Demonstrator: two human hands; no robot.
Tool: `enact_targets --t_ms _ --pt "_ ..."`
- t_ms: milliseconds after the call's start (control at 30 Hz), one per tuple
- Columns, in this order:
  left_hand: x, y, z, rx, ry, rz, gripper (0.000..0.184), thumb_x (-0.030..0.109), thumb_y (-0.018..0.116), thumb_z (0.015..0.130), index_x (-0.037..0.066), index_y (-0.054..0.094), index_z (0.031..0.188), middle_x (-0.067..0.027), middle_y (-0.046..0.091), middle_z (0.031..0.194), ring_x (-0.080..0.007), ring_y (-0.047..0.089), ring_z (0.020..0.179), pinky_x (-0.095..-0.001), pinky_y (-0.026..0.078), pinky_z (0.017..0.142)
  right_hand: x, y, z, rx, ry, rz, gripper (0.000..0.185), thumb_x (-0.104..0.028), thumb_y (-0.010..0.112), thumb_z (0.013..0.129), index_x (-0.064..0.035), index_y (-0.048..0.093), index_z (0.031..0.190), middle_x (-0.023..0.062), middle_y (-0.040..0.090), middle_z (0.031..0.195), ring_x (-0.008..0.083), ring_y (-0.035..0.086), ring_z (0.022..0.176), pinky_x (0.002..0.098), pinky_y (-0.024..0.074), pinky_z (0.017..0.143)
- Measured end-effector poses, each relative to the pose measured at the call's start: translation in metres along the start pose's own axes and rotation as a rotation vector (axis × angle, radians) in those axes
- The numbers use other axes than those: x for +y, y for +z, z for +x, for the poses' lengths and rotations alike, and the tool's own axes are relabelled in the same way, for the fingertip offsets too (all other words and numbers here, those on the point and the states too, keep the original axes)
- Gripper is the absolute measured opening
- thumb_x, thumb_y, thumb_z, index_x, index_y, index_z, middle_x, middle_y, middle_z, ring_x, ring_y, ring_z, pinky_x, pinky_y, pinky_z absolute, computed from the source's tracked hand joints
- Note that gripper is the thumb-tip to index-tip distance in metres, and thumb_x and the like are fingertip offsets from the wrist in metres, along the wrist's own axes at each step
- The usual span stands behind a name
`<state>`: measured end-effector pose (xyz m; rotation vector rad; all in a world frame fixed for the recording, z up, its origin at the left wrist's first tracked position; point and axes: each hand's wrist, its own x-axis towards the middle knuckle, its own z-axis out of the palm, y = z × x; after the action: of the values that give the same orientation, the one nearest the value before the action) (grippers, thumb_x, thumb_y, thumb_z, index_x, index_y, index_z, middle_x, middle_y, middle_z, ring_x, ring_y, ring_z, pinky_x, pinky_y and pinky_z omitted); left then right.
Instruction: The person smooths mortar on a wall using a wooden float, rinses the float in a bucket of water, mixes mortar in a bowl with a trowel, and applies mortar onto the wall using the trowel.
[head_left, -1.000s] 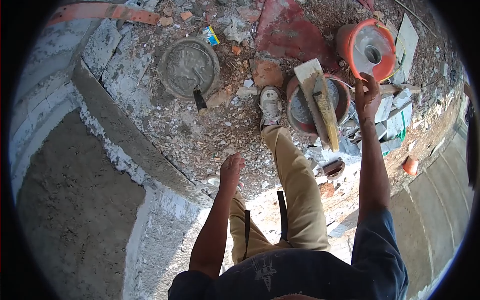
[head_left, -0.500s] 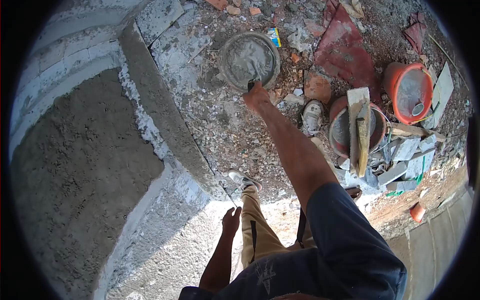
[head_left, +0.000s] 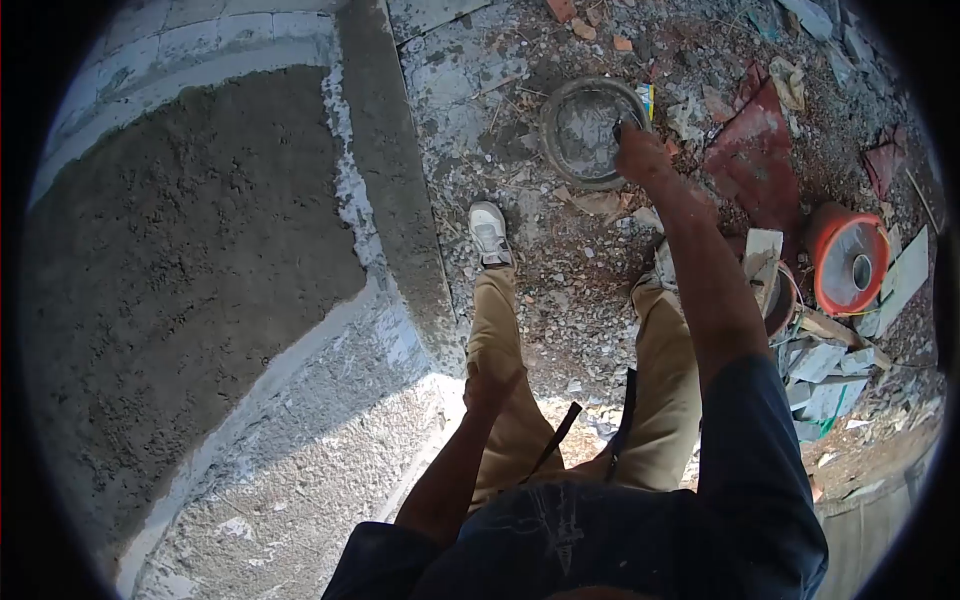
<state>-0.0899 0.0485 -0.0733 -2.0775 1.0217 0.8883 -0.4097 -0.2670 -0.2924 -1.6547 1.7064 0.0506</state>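
Rubbly ground (head_left: 560,270) is carrying the basin (head_left: 548,142), which is lying ahead of the person and holding grey mix (head_left: 580,128), while the orange bucket (head_left: 822,232) is standing apart to its right. The left hand (head_left: 490,388) is hanging in front of the left leg (head_left: 497,320), its fingers too shadowed to tell whether apart or together. The right hand (head_left: 642,158) is hovering at the basin's right rim, its fingers clamping on the dark-handled tool (head_left: 618,131).
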Motion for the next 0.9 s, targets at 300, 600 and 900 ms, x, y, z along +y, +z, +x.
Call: enact_targets --t_ms 300,600,900 --pt "0.006 -0.07 0.051 0.029 -0.008 0.137 0.084 0.063 0.071 0.075 0.009 0.052 0.137 -0.0155 0.055 0.134 -0.0343 0.058 0.118 -0.0468 0.049 0.098 -0.037 0.041 -0.092 0.055 0.308 1.311 0.067 -0.022 0.059 0.086 -0.0066 0.037 0.147 0.0071 0.065 0.104 0.0196 0.062 0.086 0.0335 0.054 0.074" --pt "-0.004 -0.091 0.079 -0.034 -0.011 0.168 0.081 0.065 0.068 0.077 0.008 0.055 0.133 -0.0166 0.058 0.129 -0.0346 0.061 0.113 -0.0467 0.05 0.096 -0.037 0.051 -0.002 0.146 -0.068 0.372 0.058 -0.024 0.066 0.088 -0.0251 0.046 0.143 0.018 0.069 0.116 0.0374 0.067 0.106 0.0455 0.0535 0.088" --pt "0.008 -0.127 0.096 -0.06 0.002 0.19 0.079 0.068 0.067 0.077 0.01 0.059 0.13 -0.0154 0.062 0.124 -0.0331 0.064 0.11 -0.0456 0.052 0.092 0.028 -0.079 -0.063 0.049 0.147 -0.019 0.045 -0.025 0.062 0.09 -0.0221 0.057 0.134 0.0159 0.07 0.111 0.0365 0.067 0.106 0.0483 0.0516 0.093"
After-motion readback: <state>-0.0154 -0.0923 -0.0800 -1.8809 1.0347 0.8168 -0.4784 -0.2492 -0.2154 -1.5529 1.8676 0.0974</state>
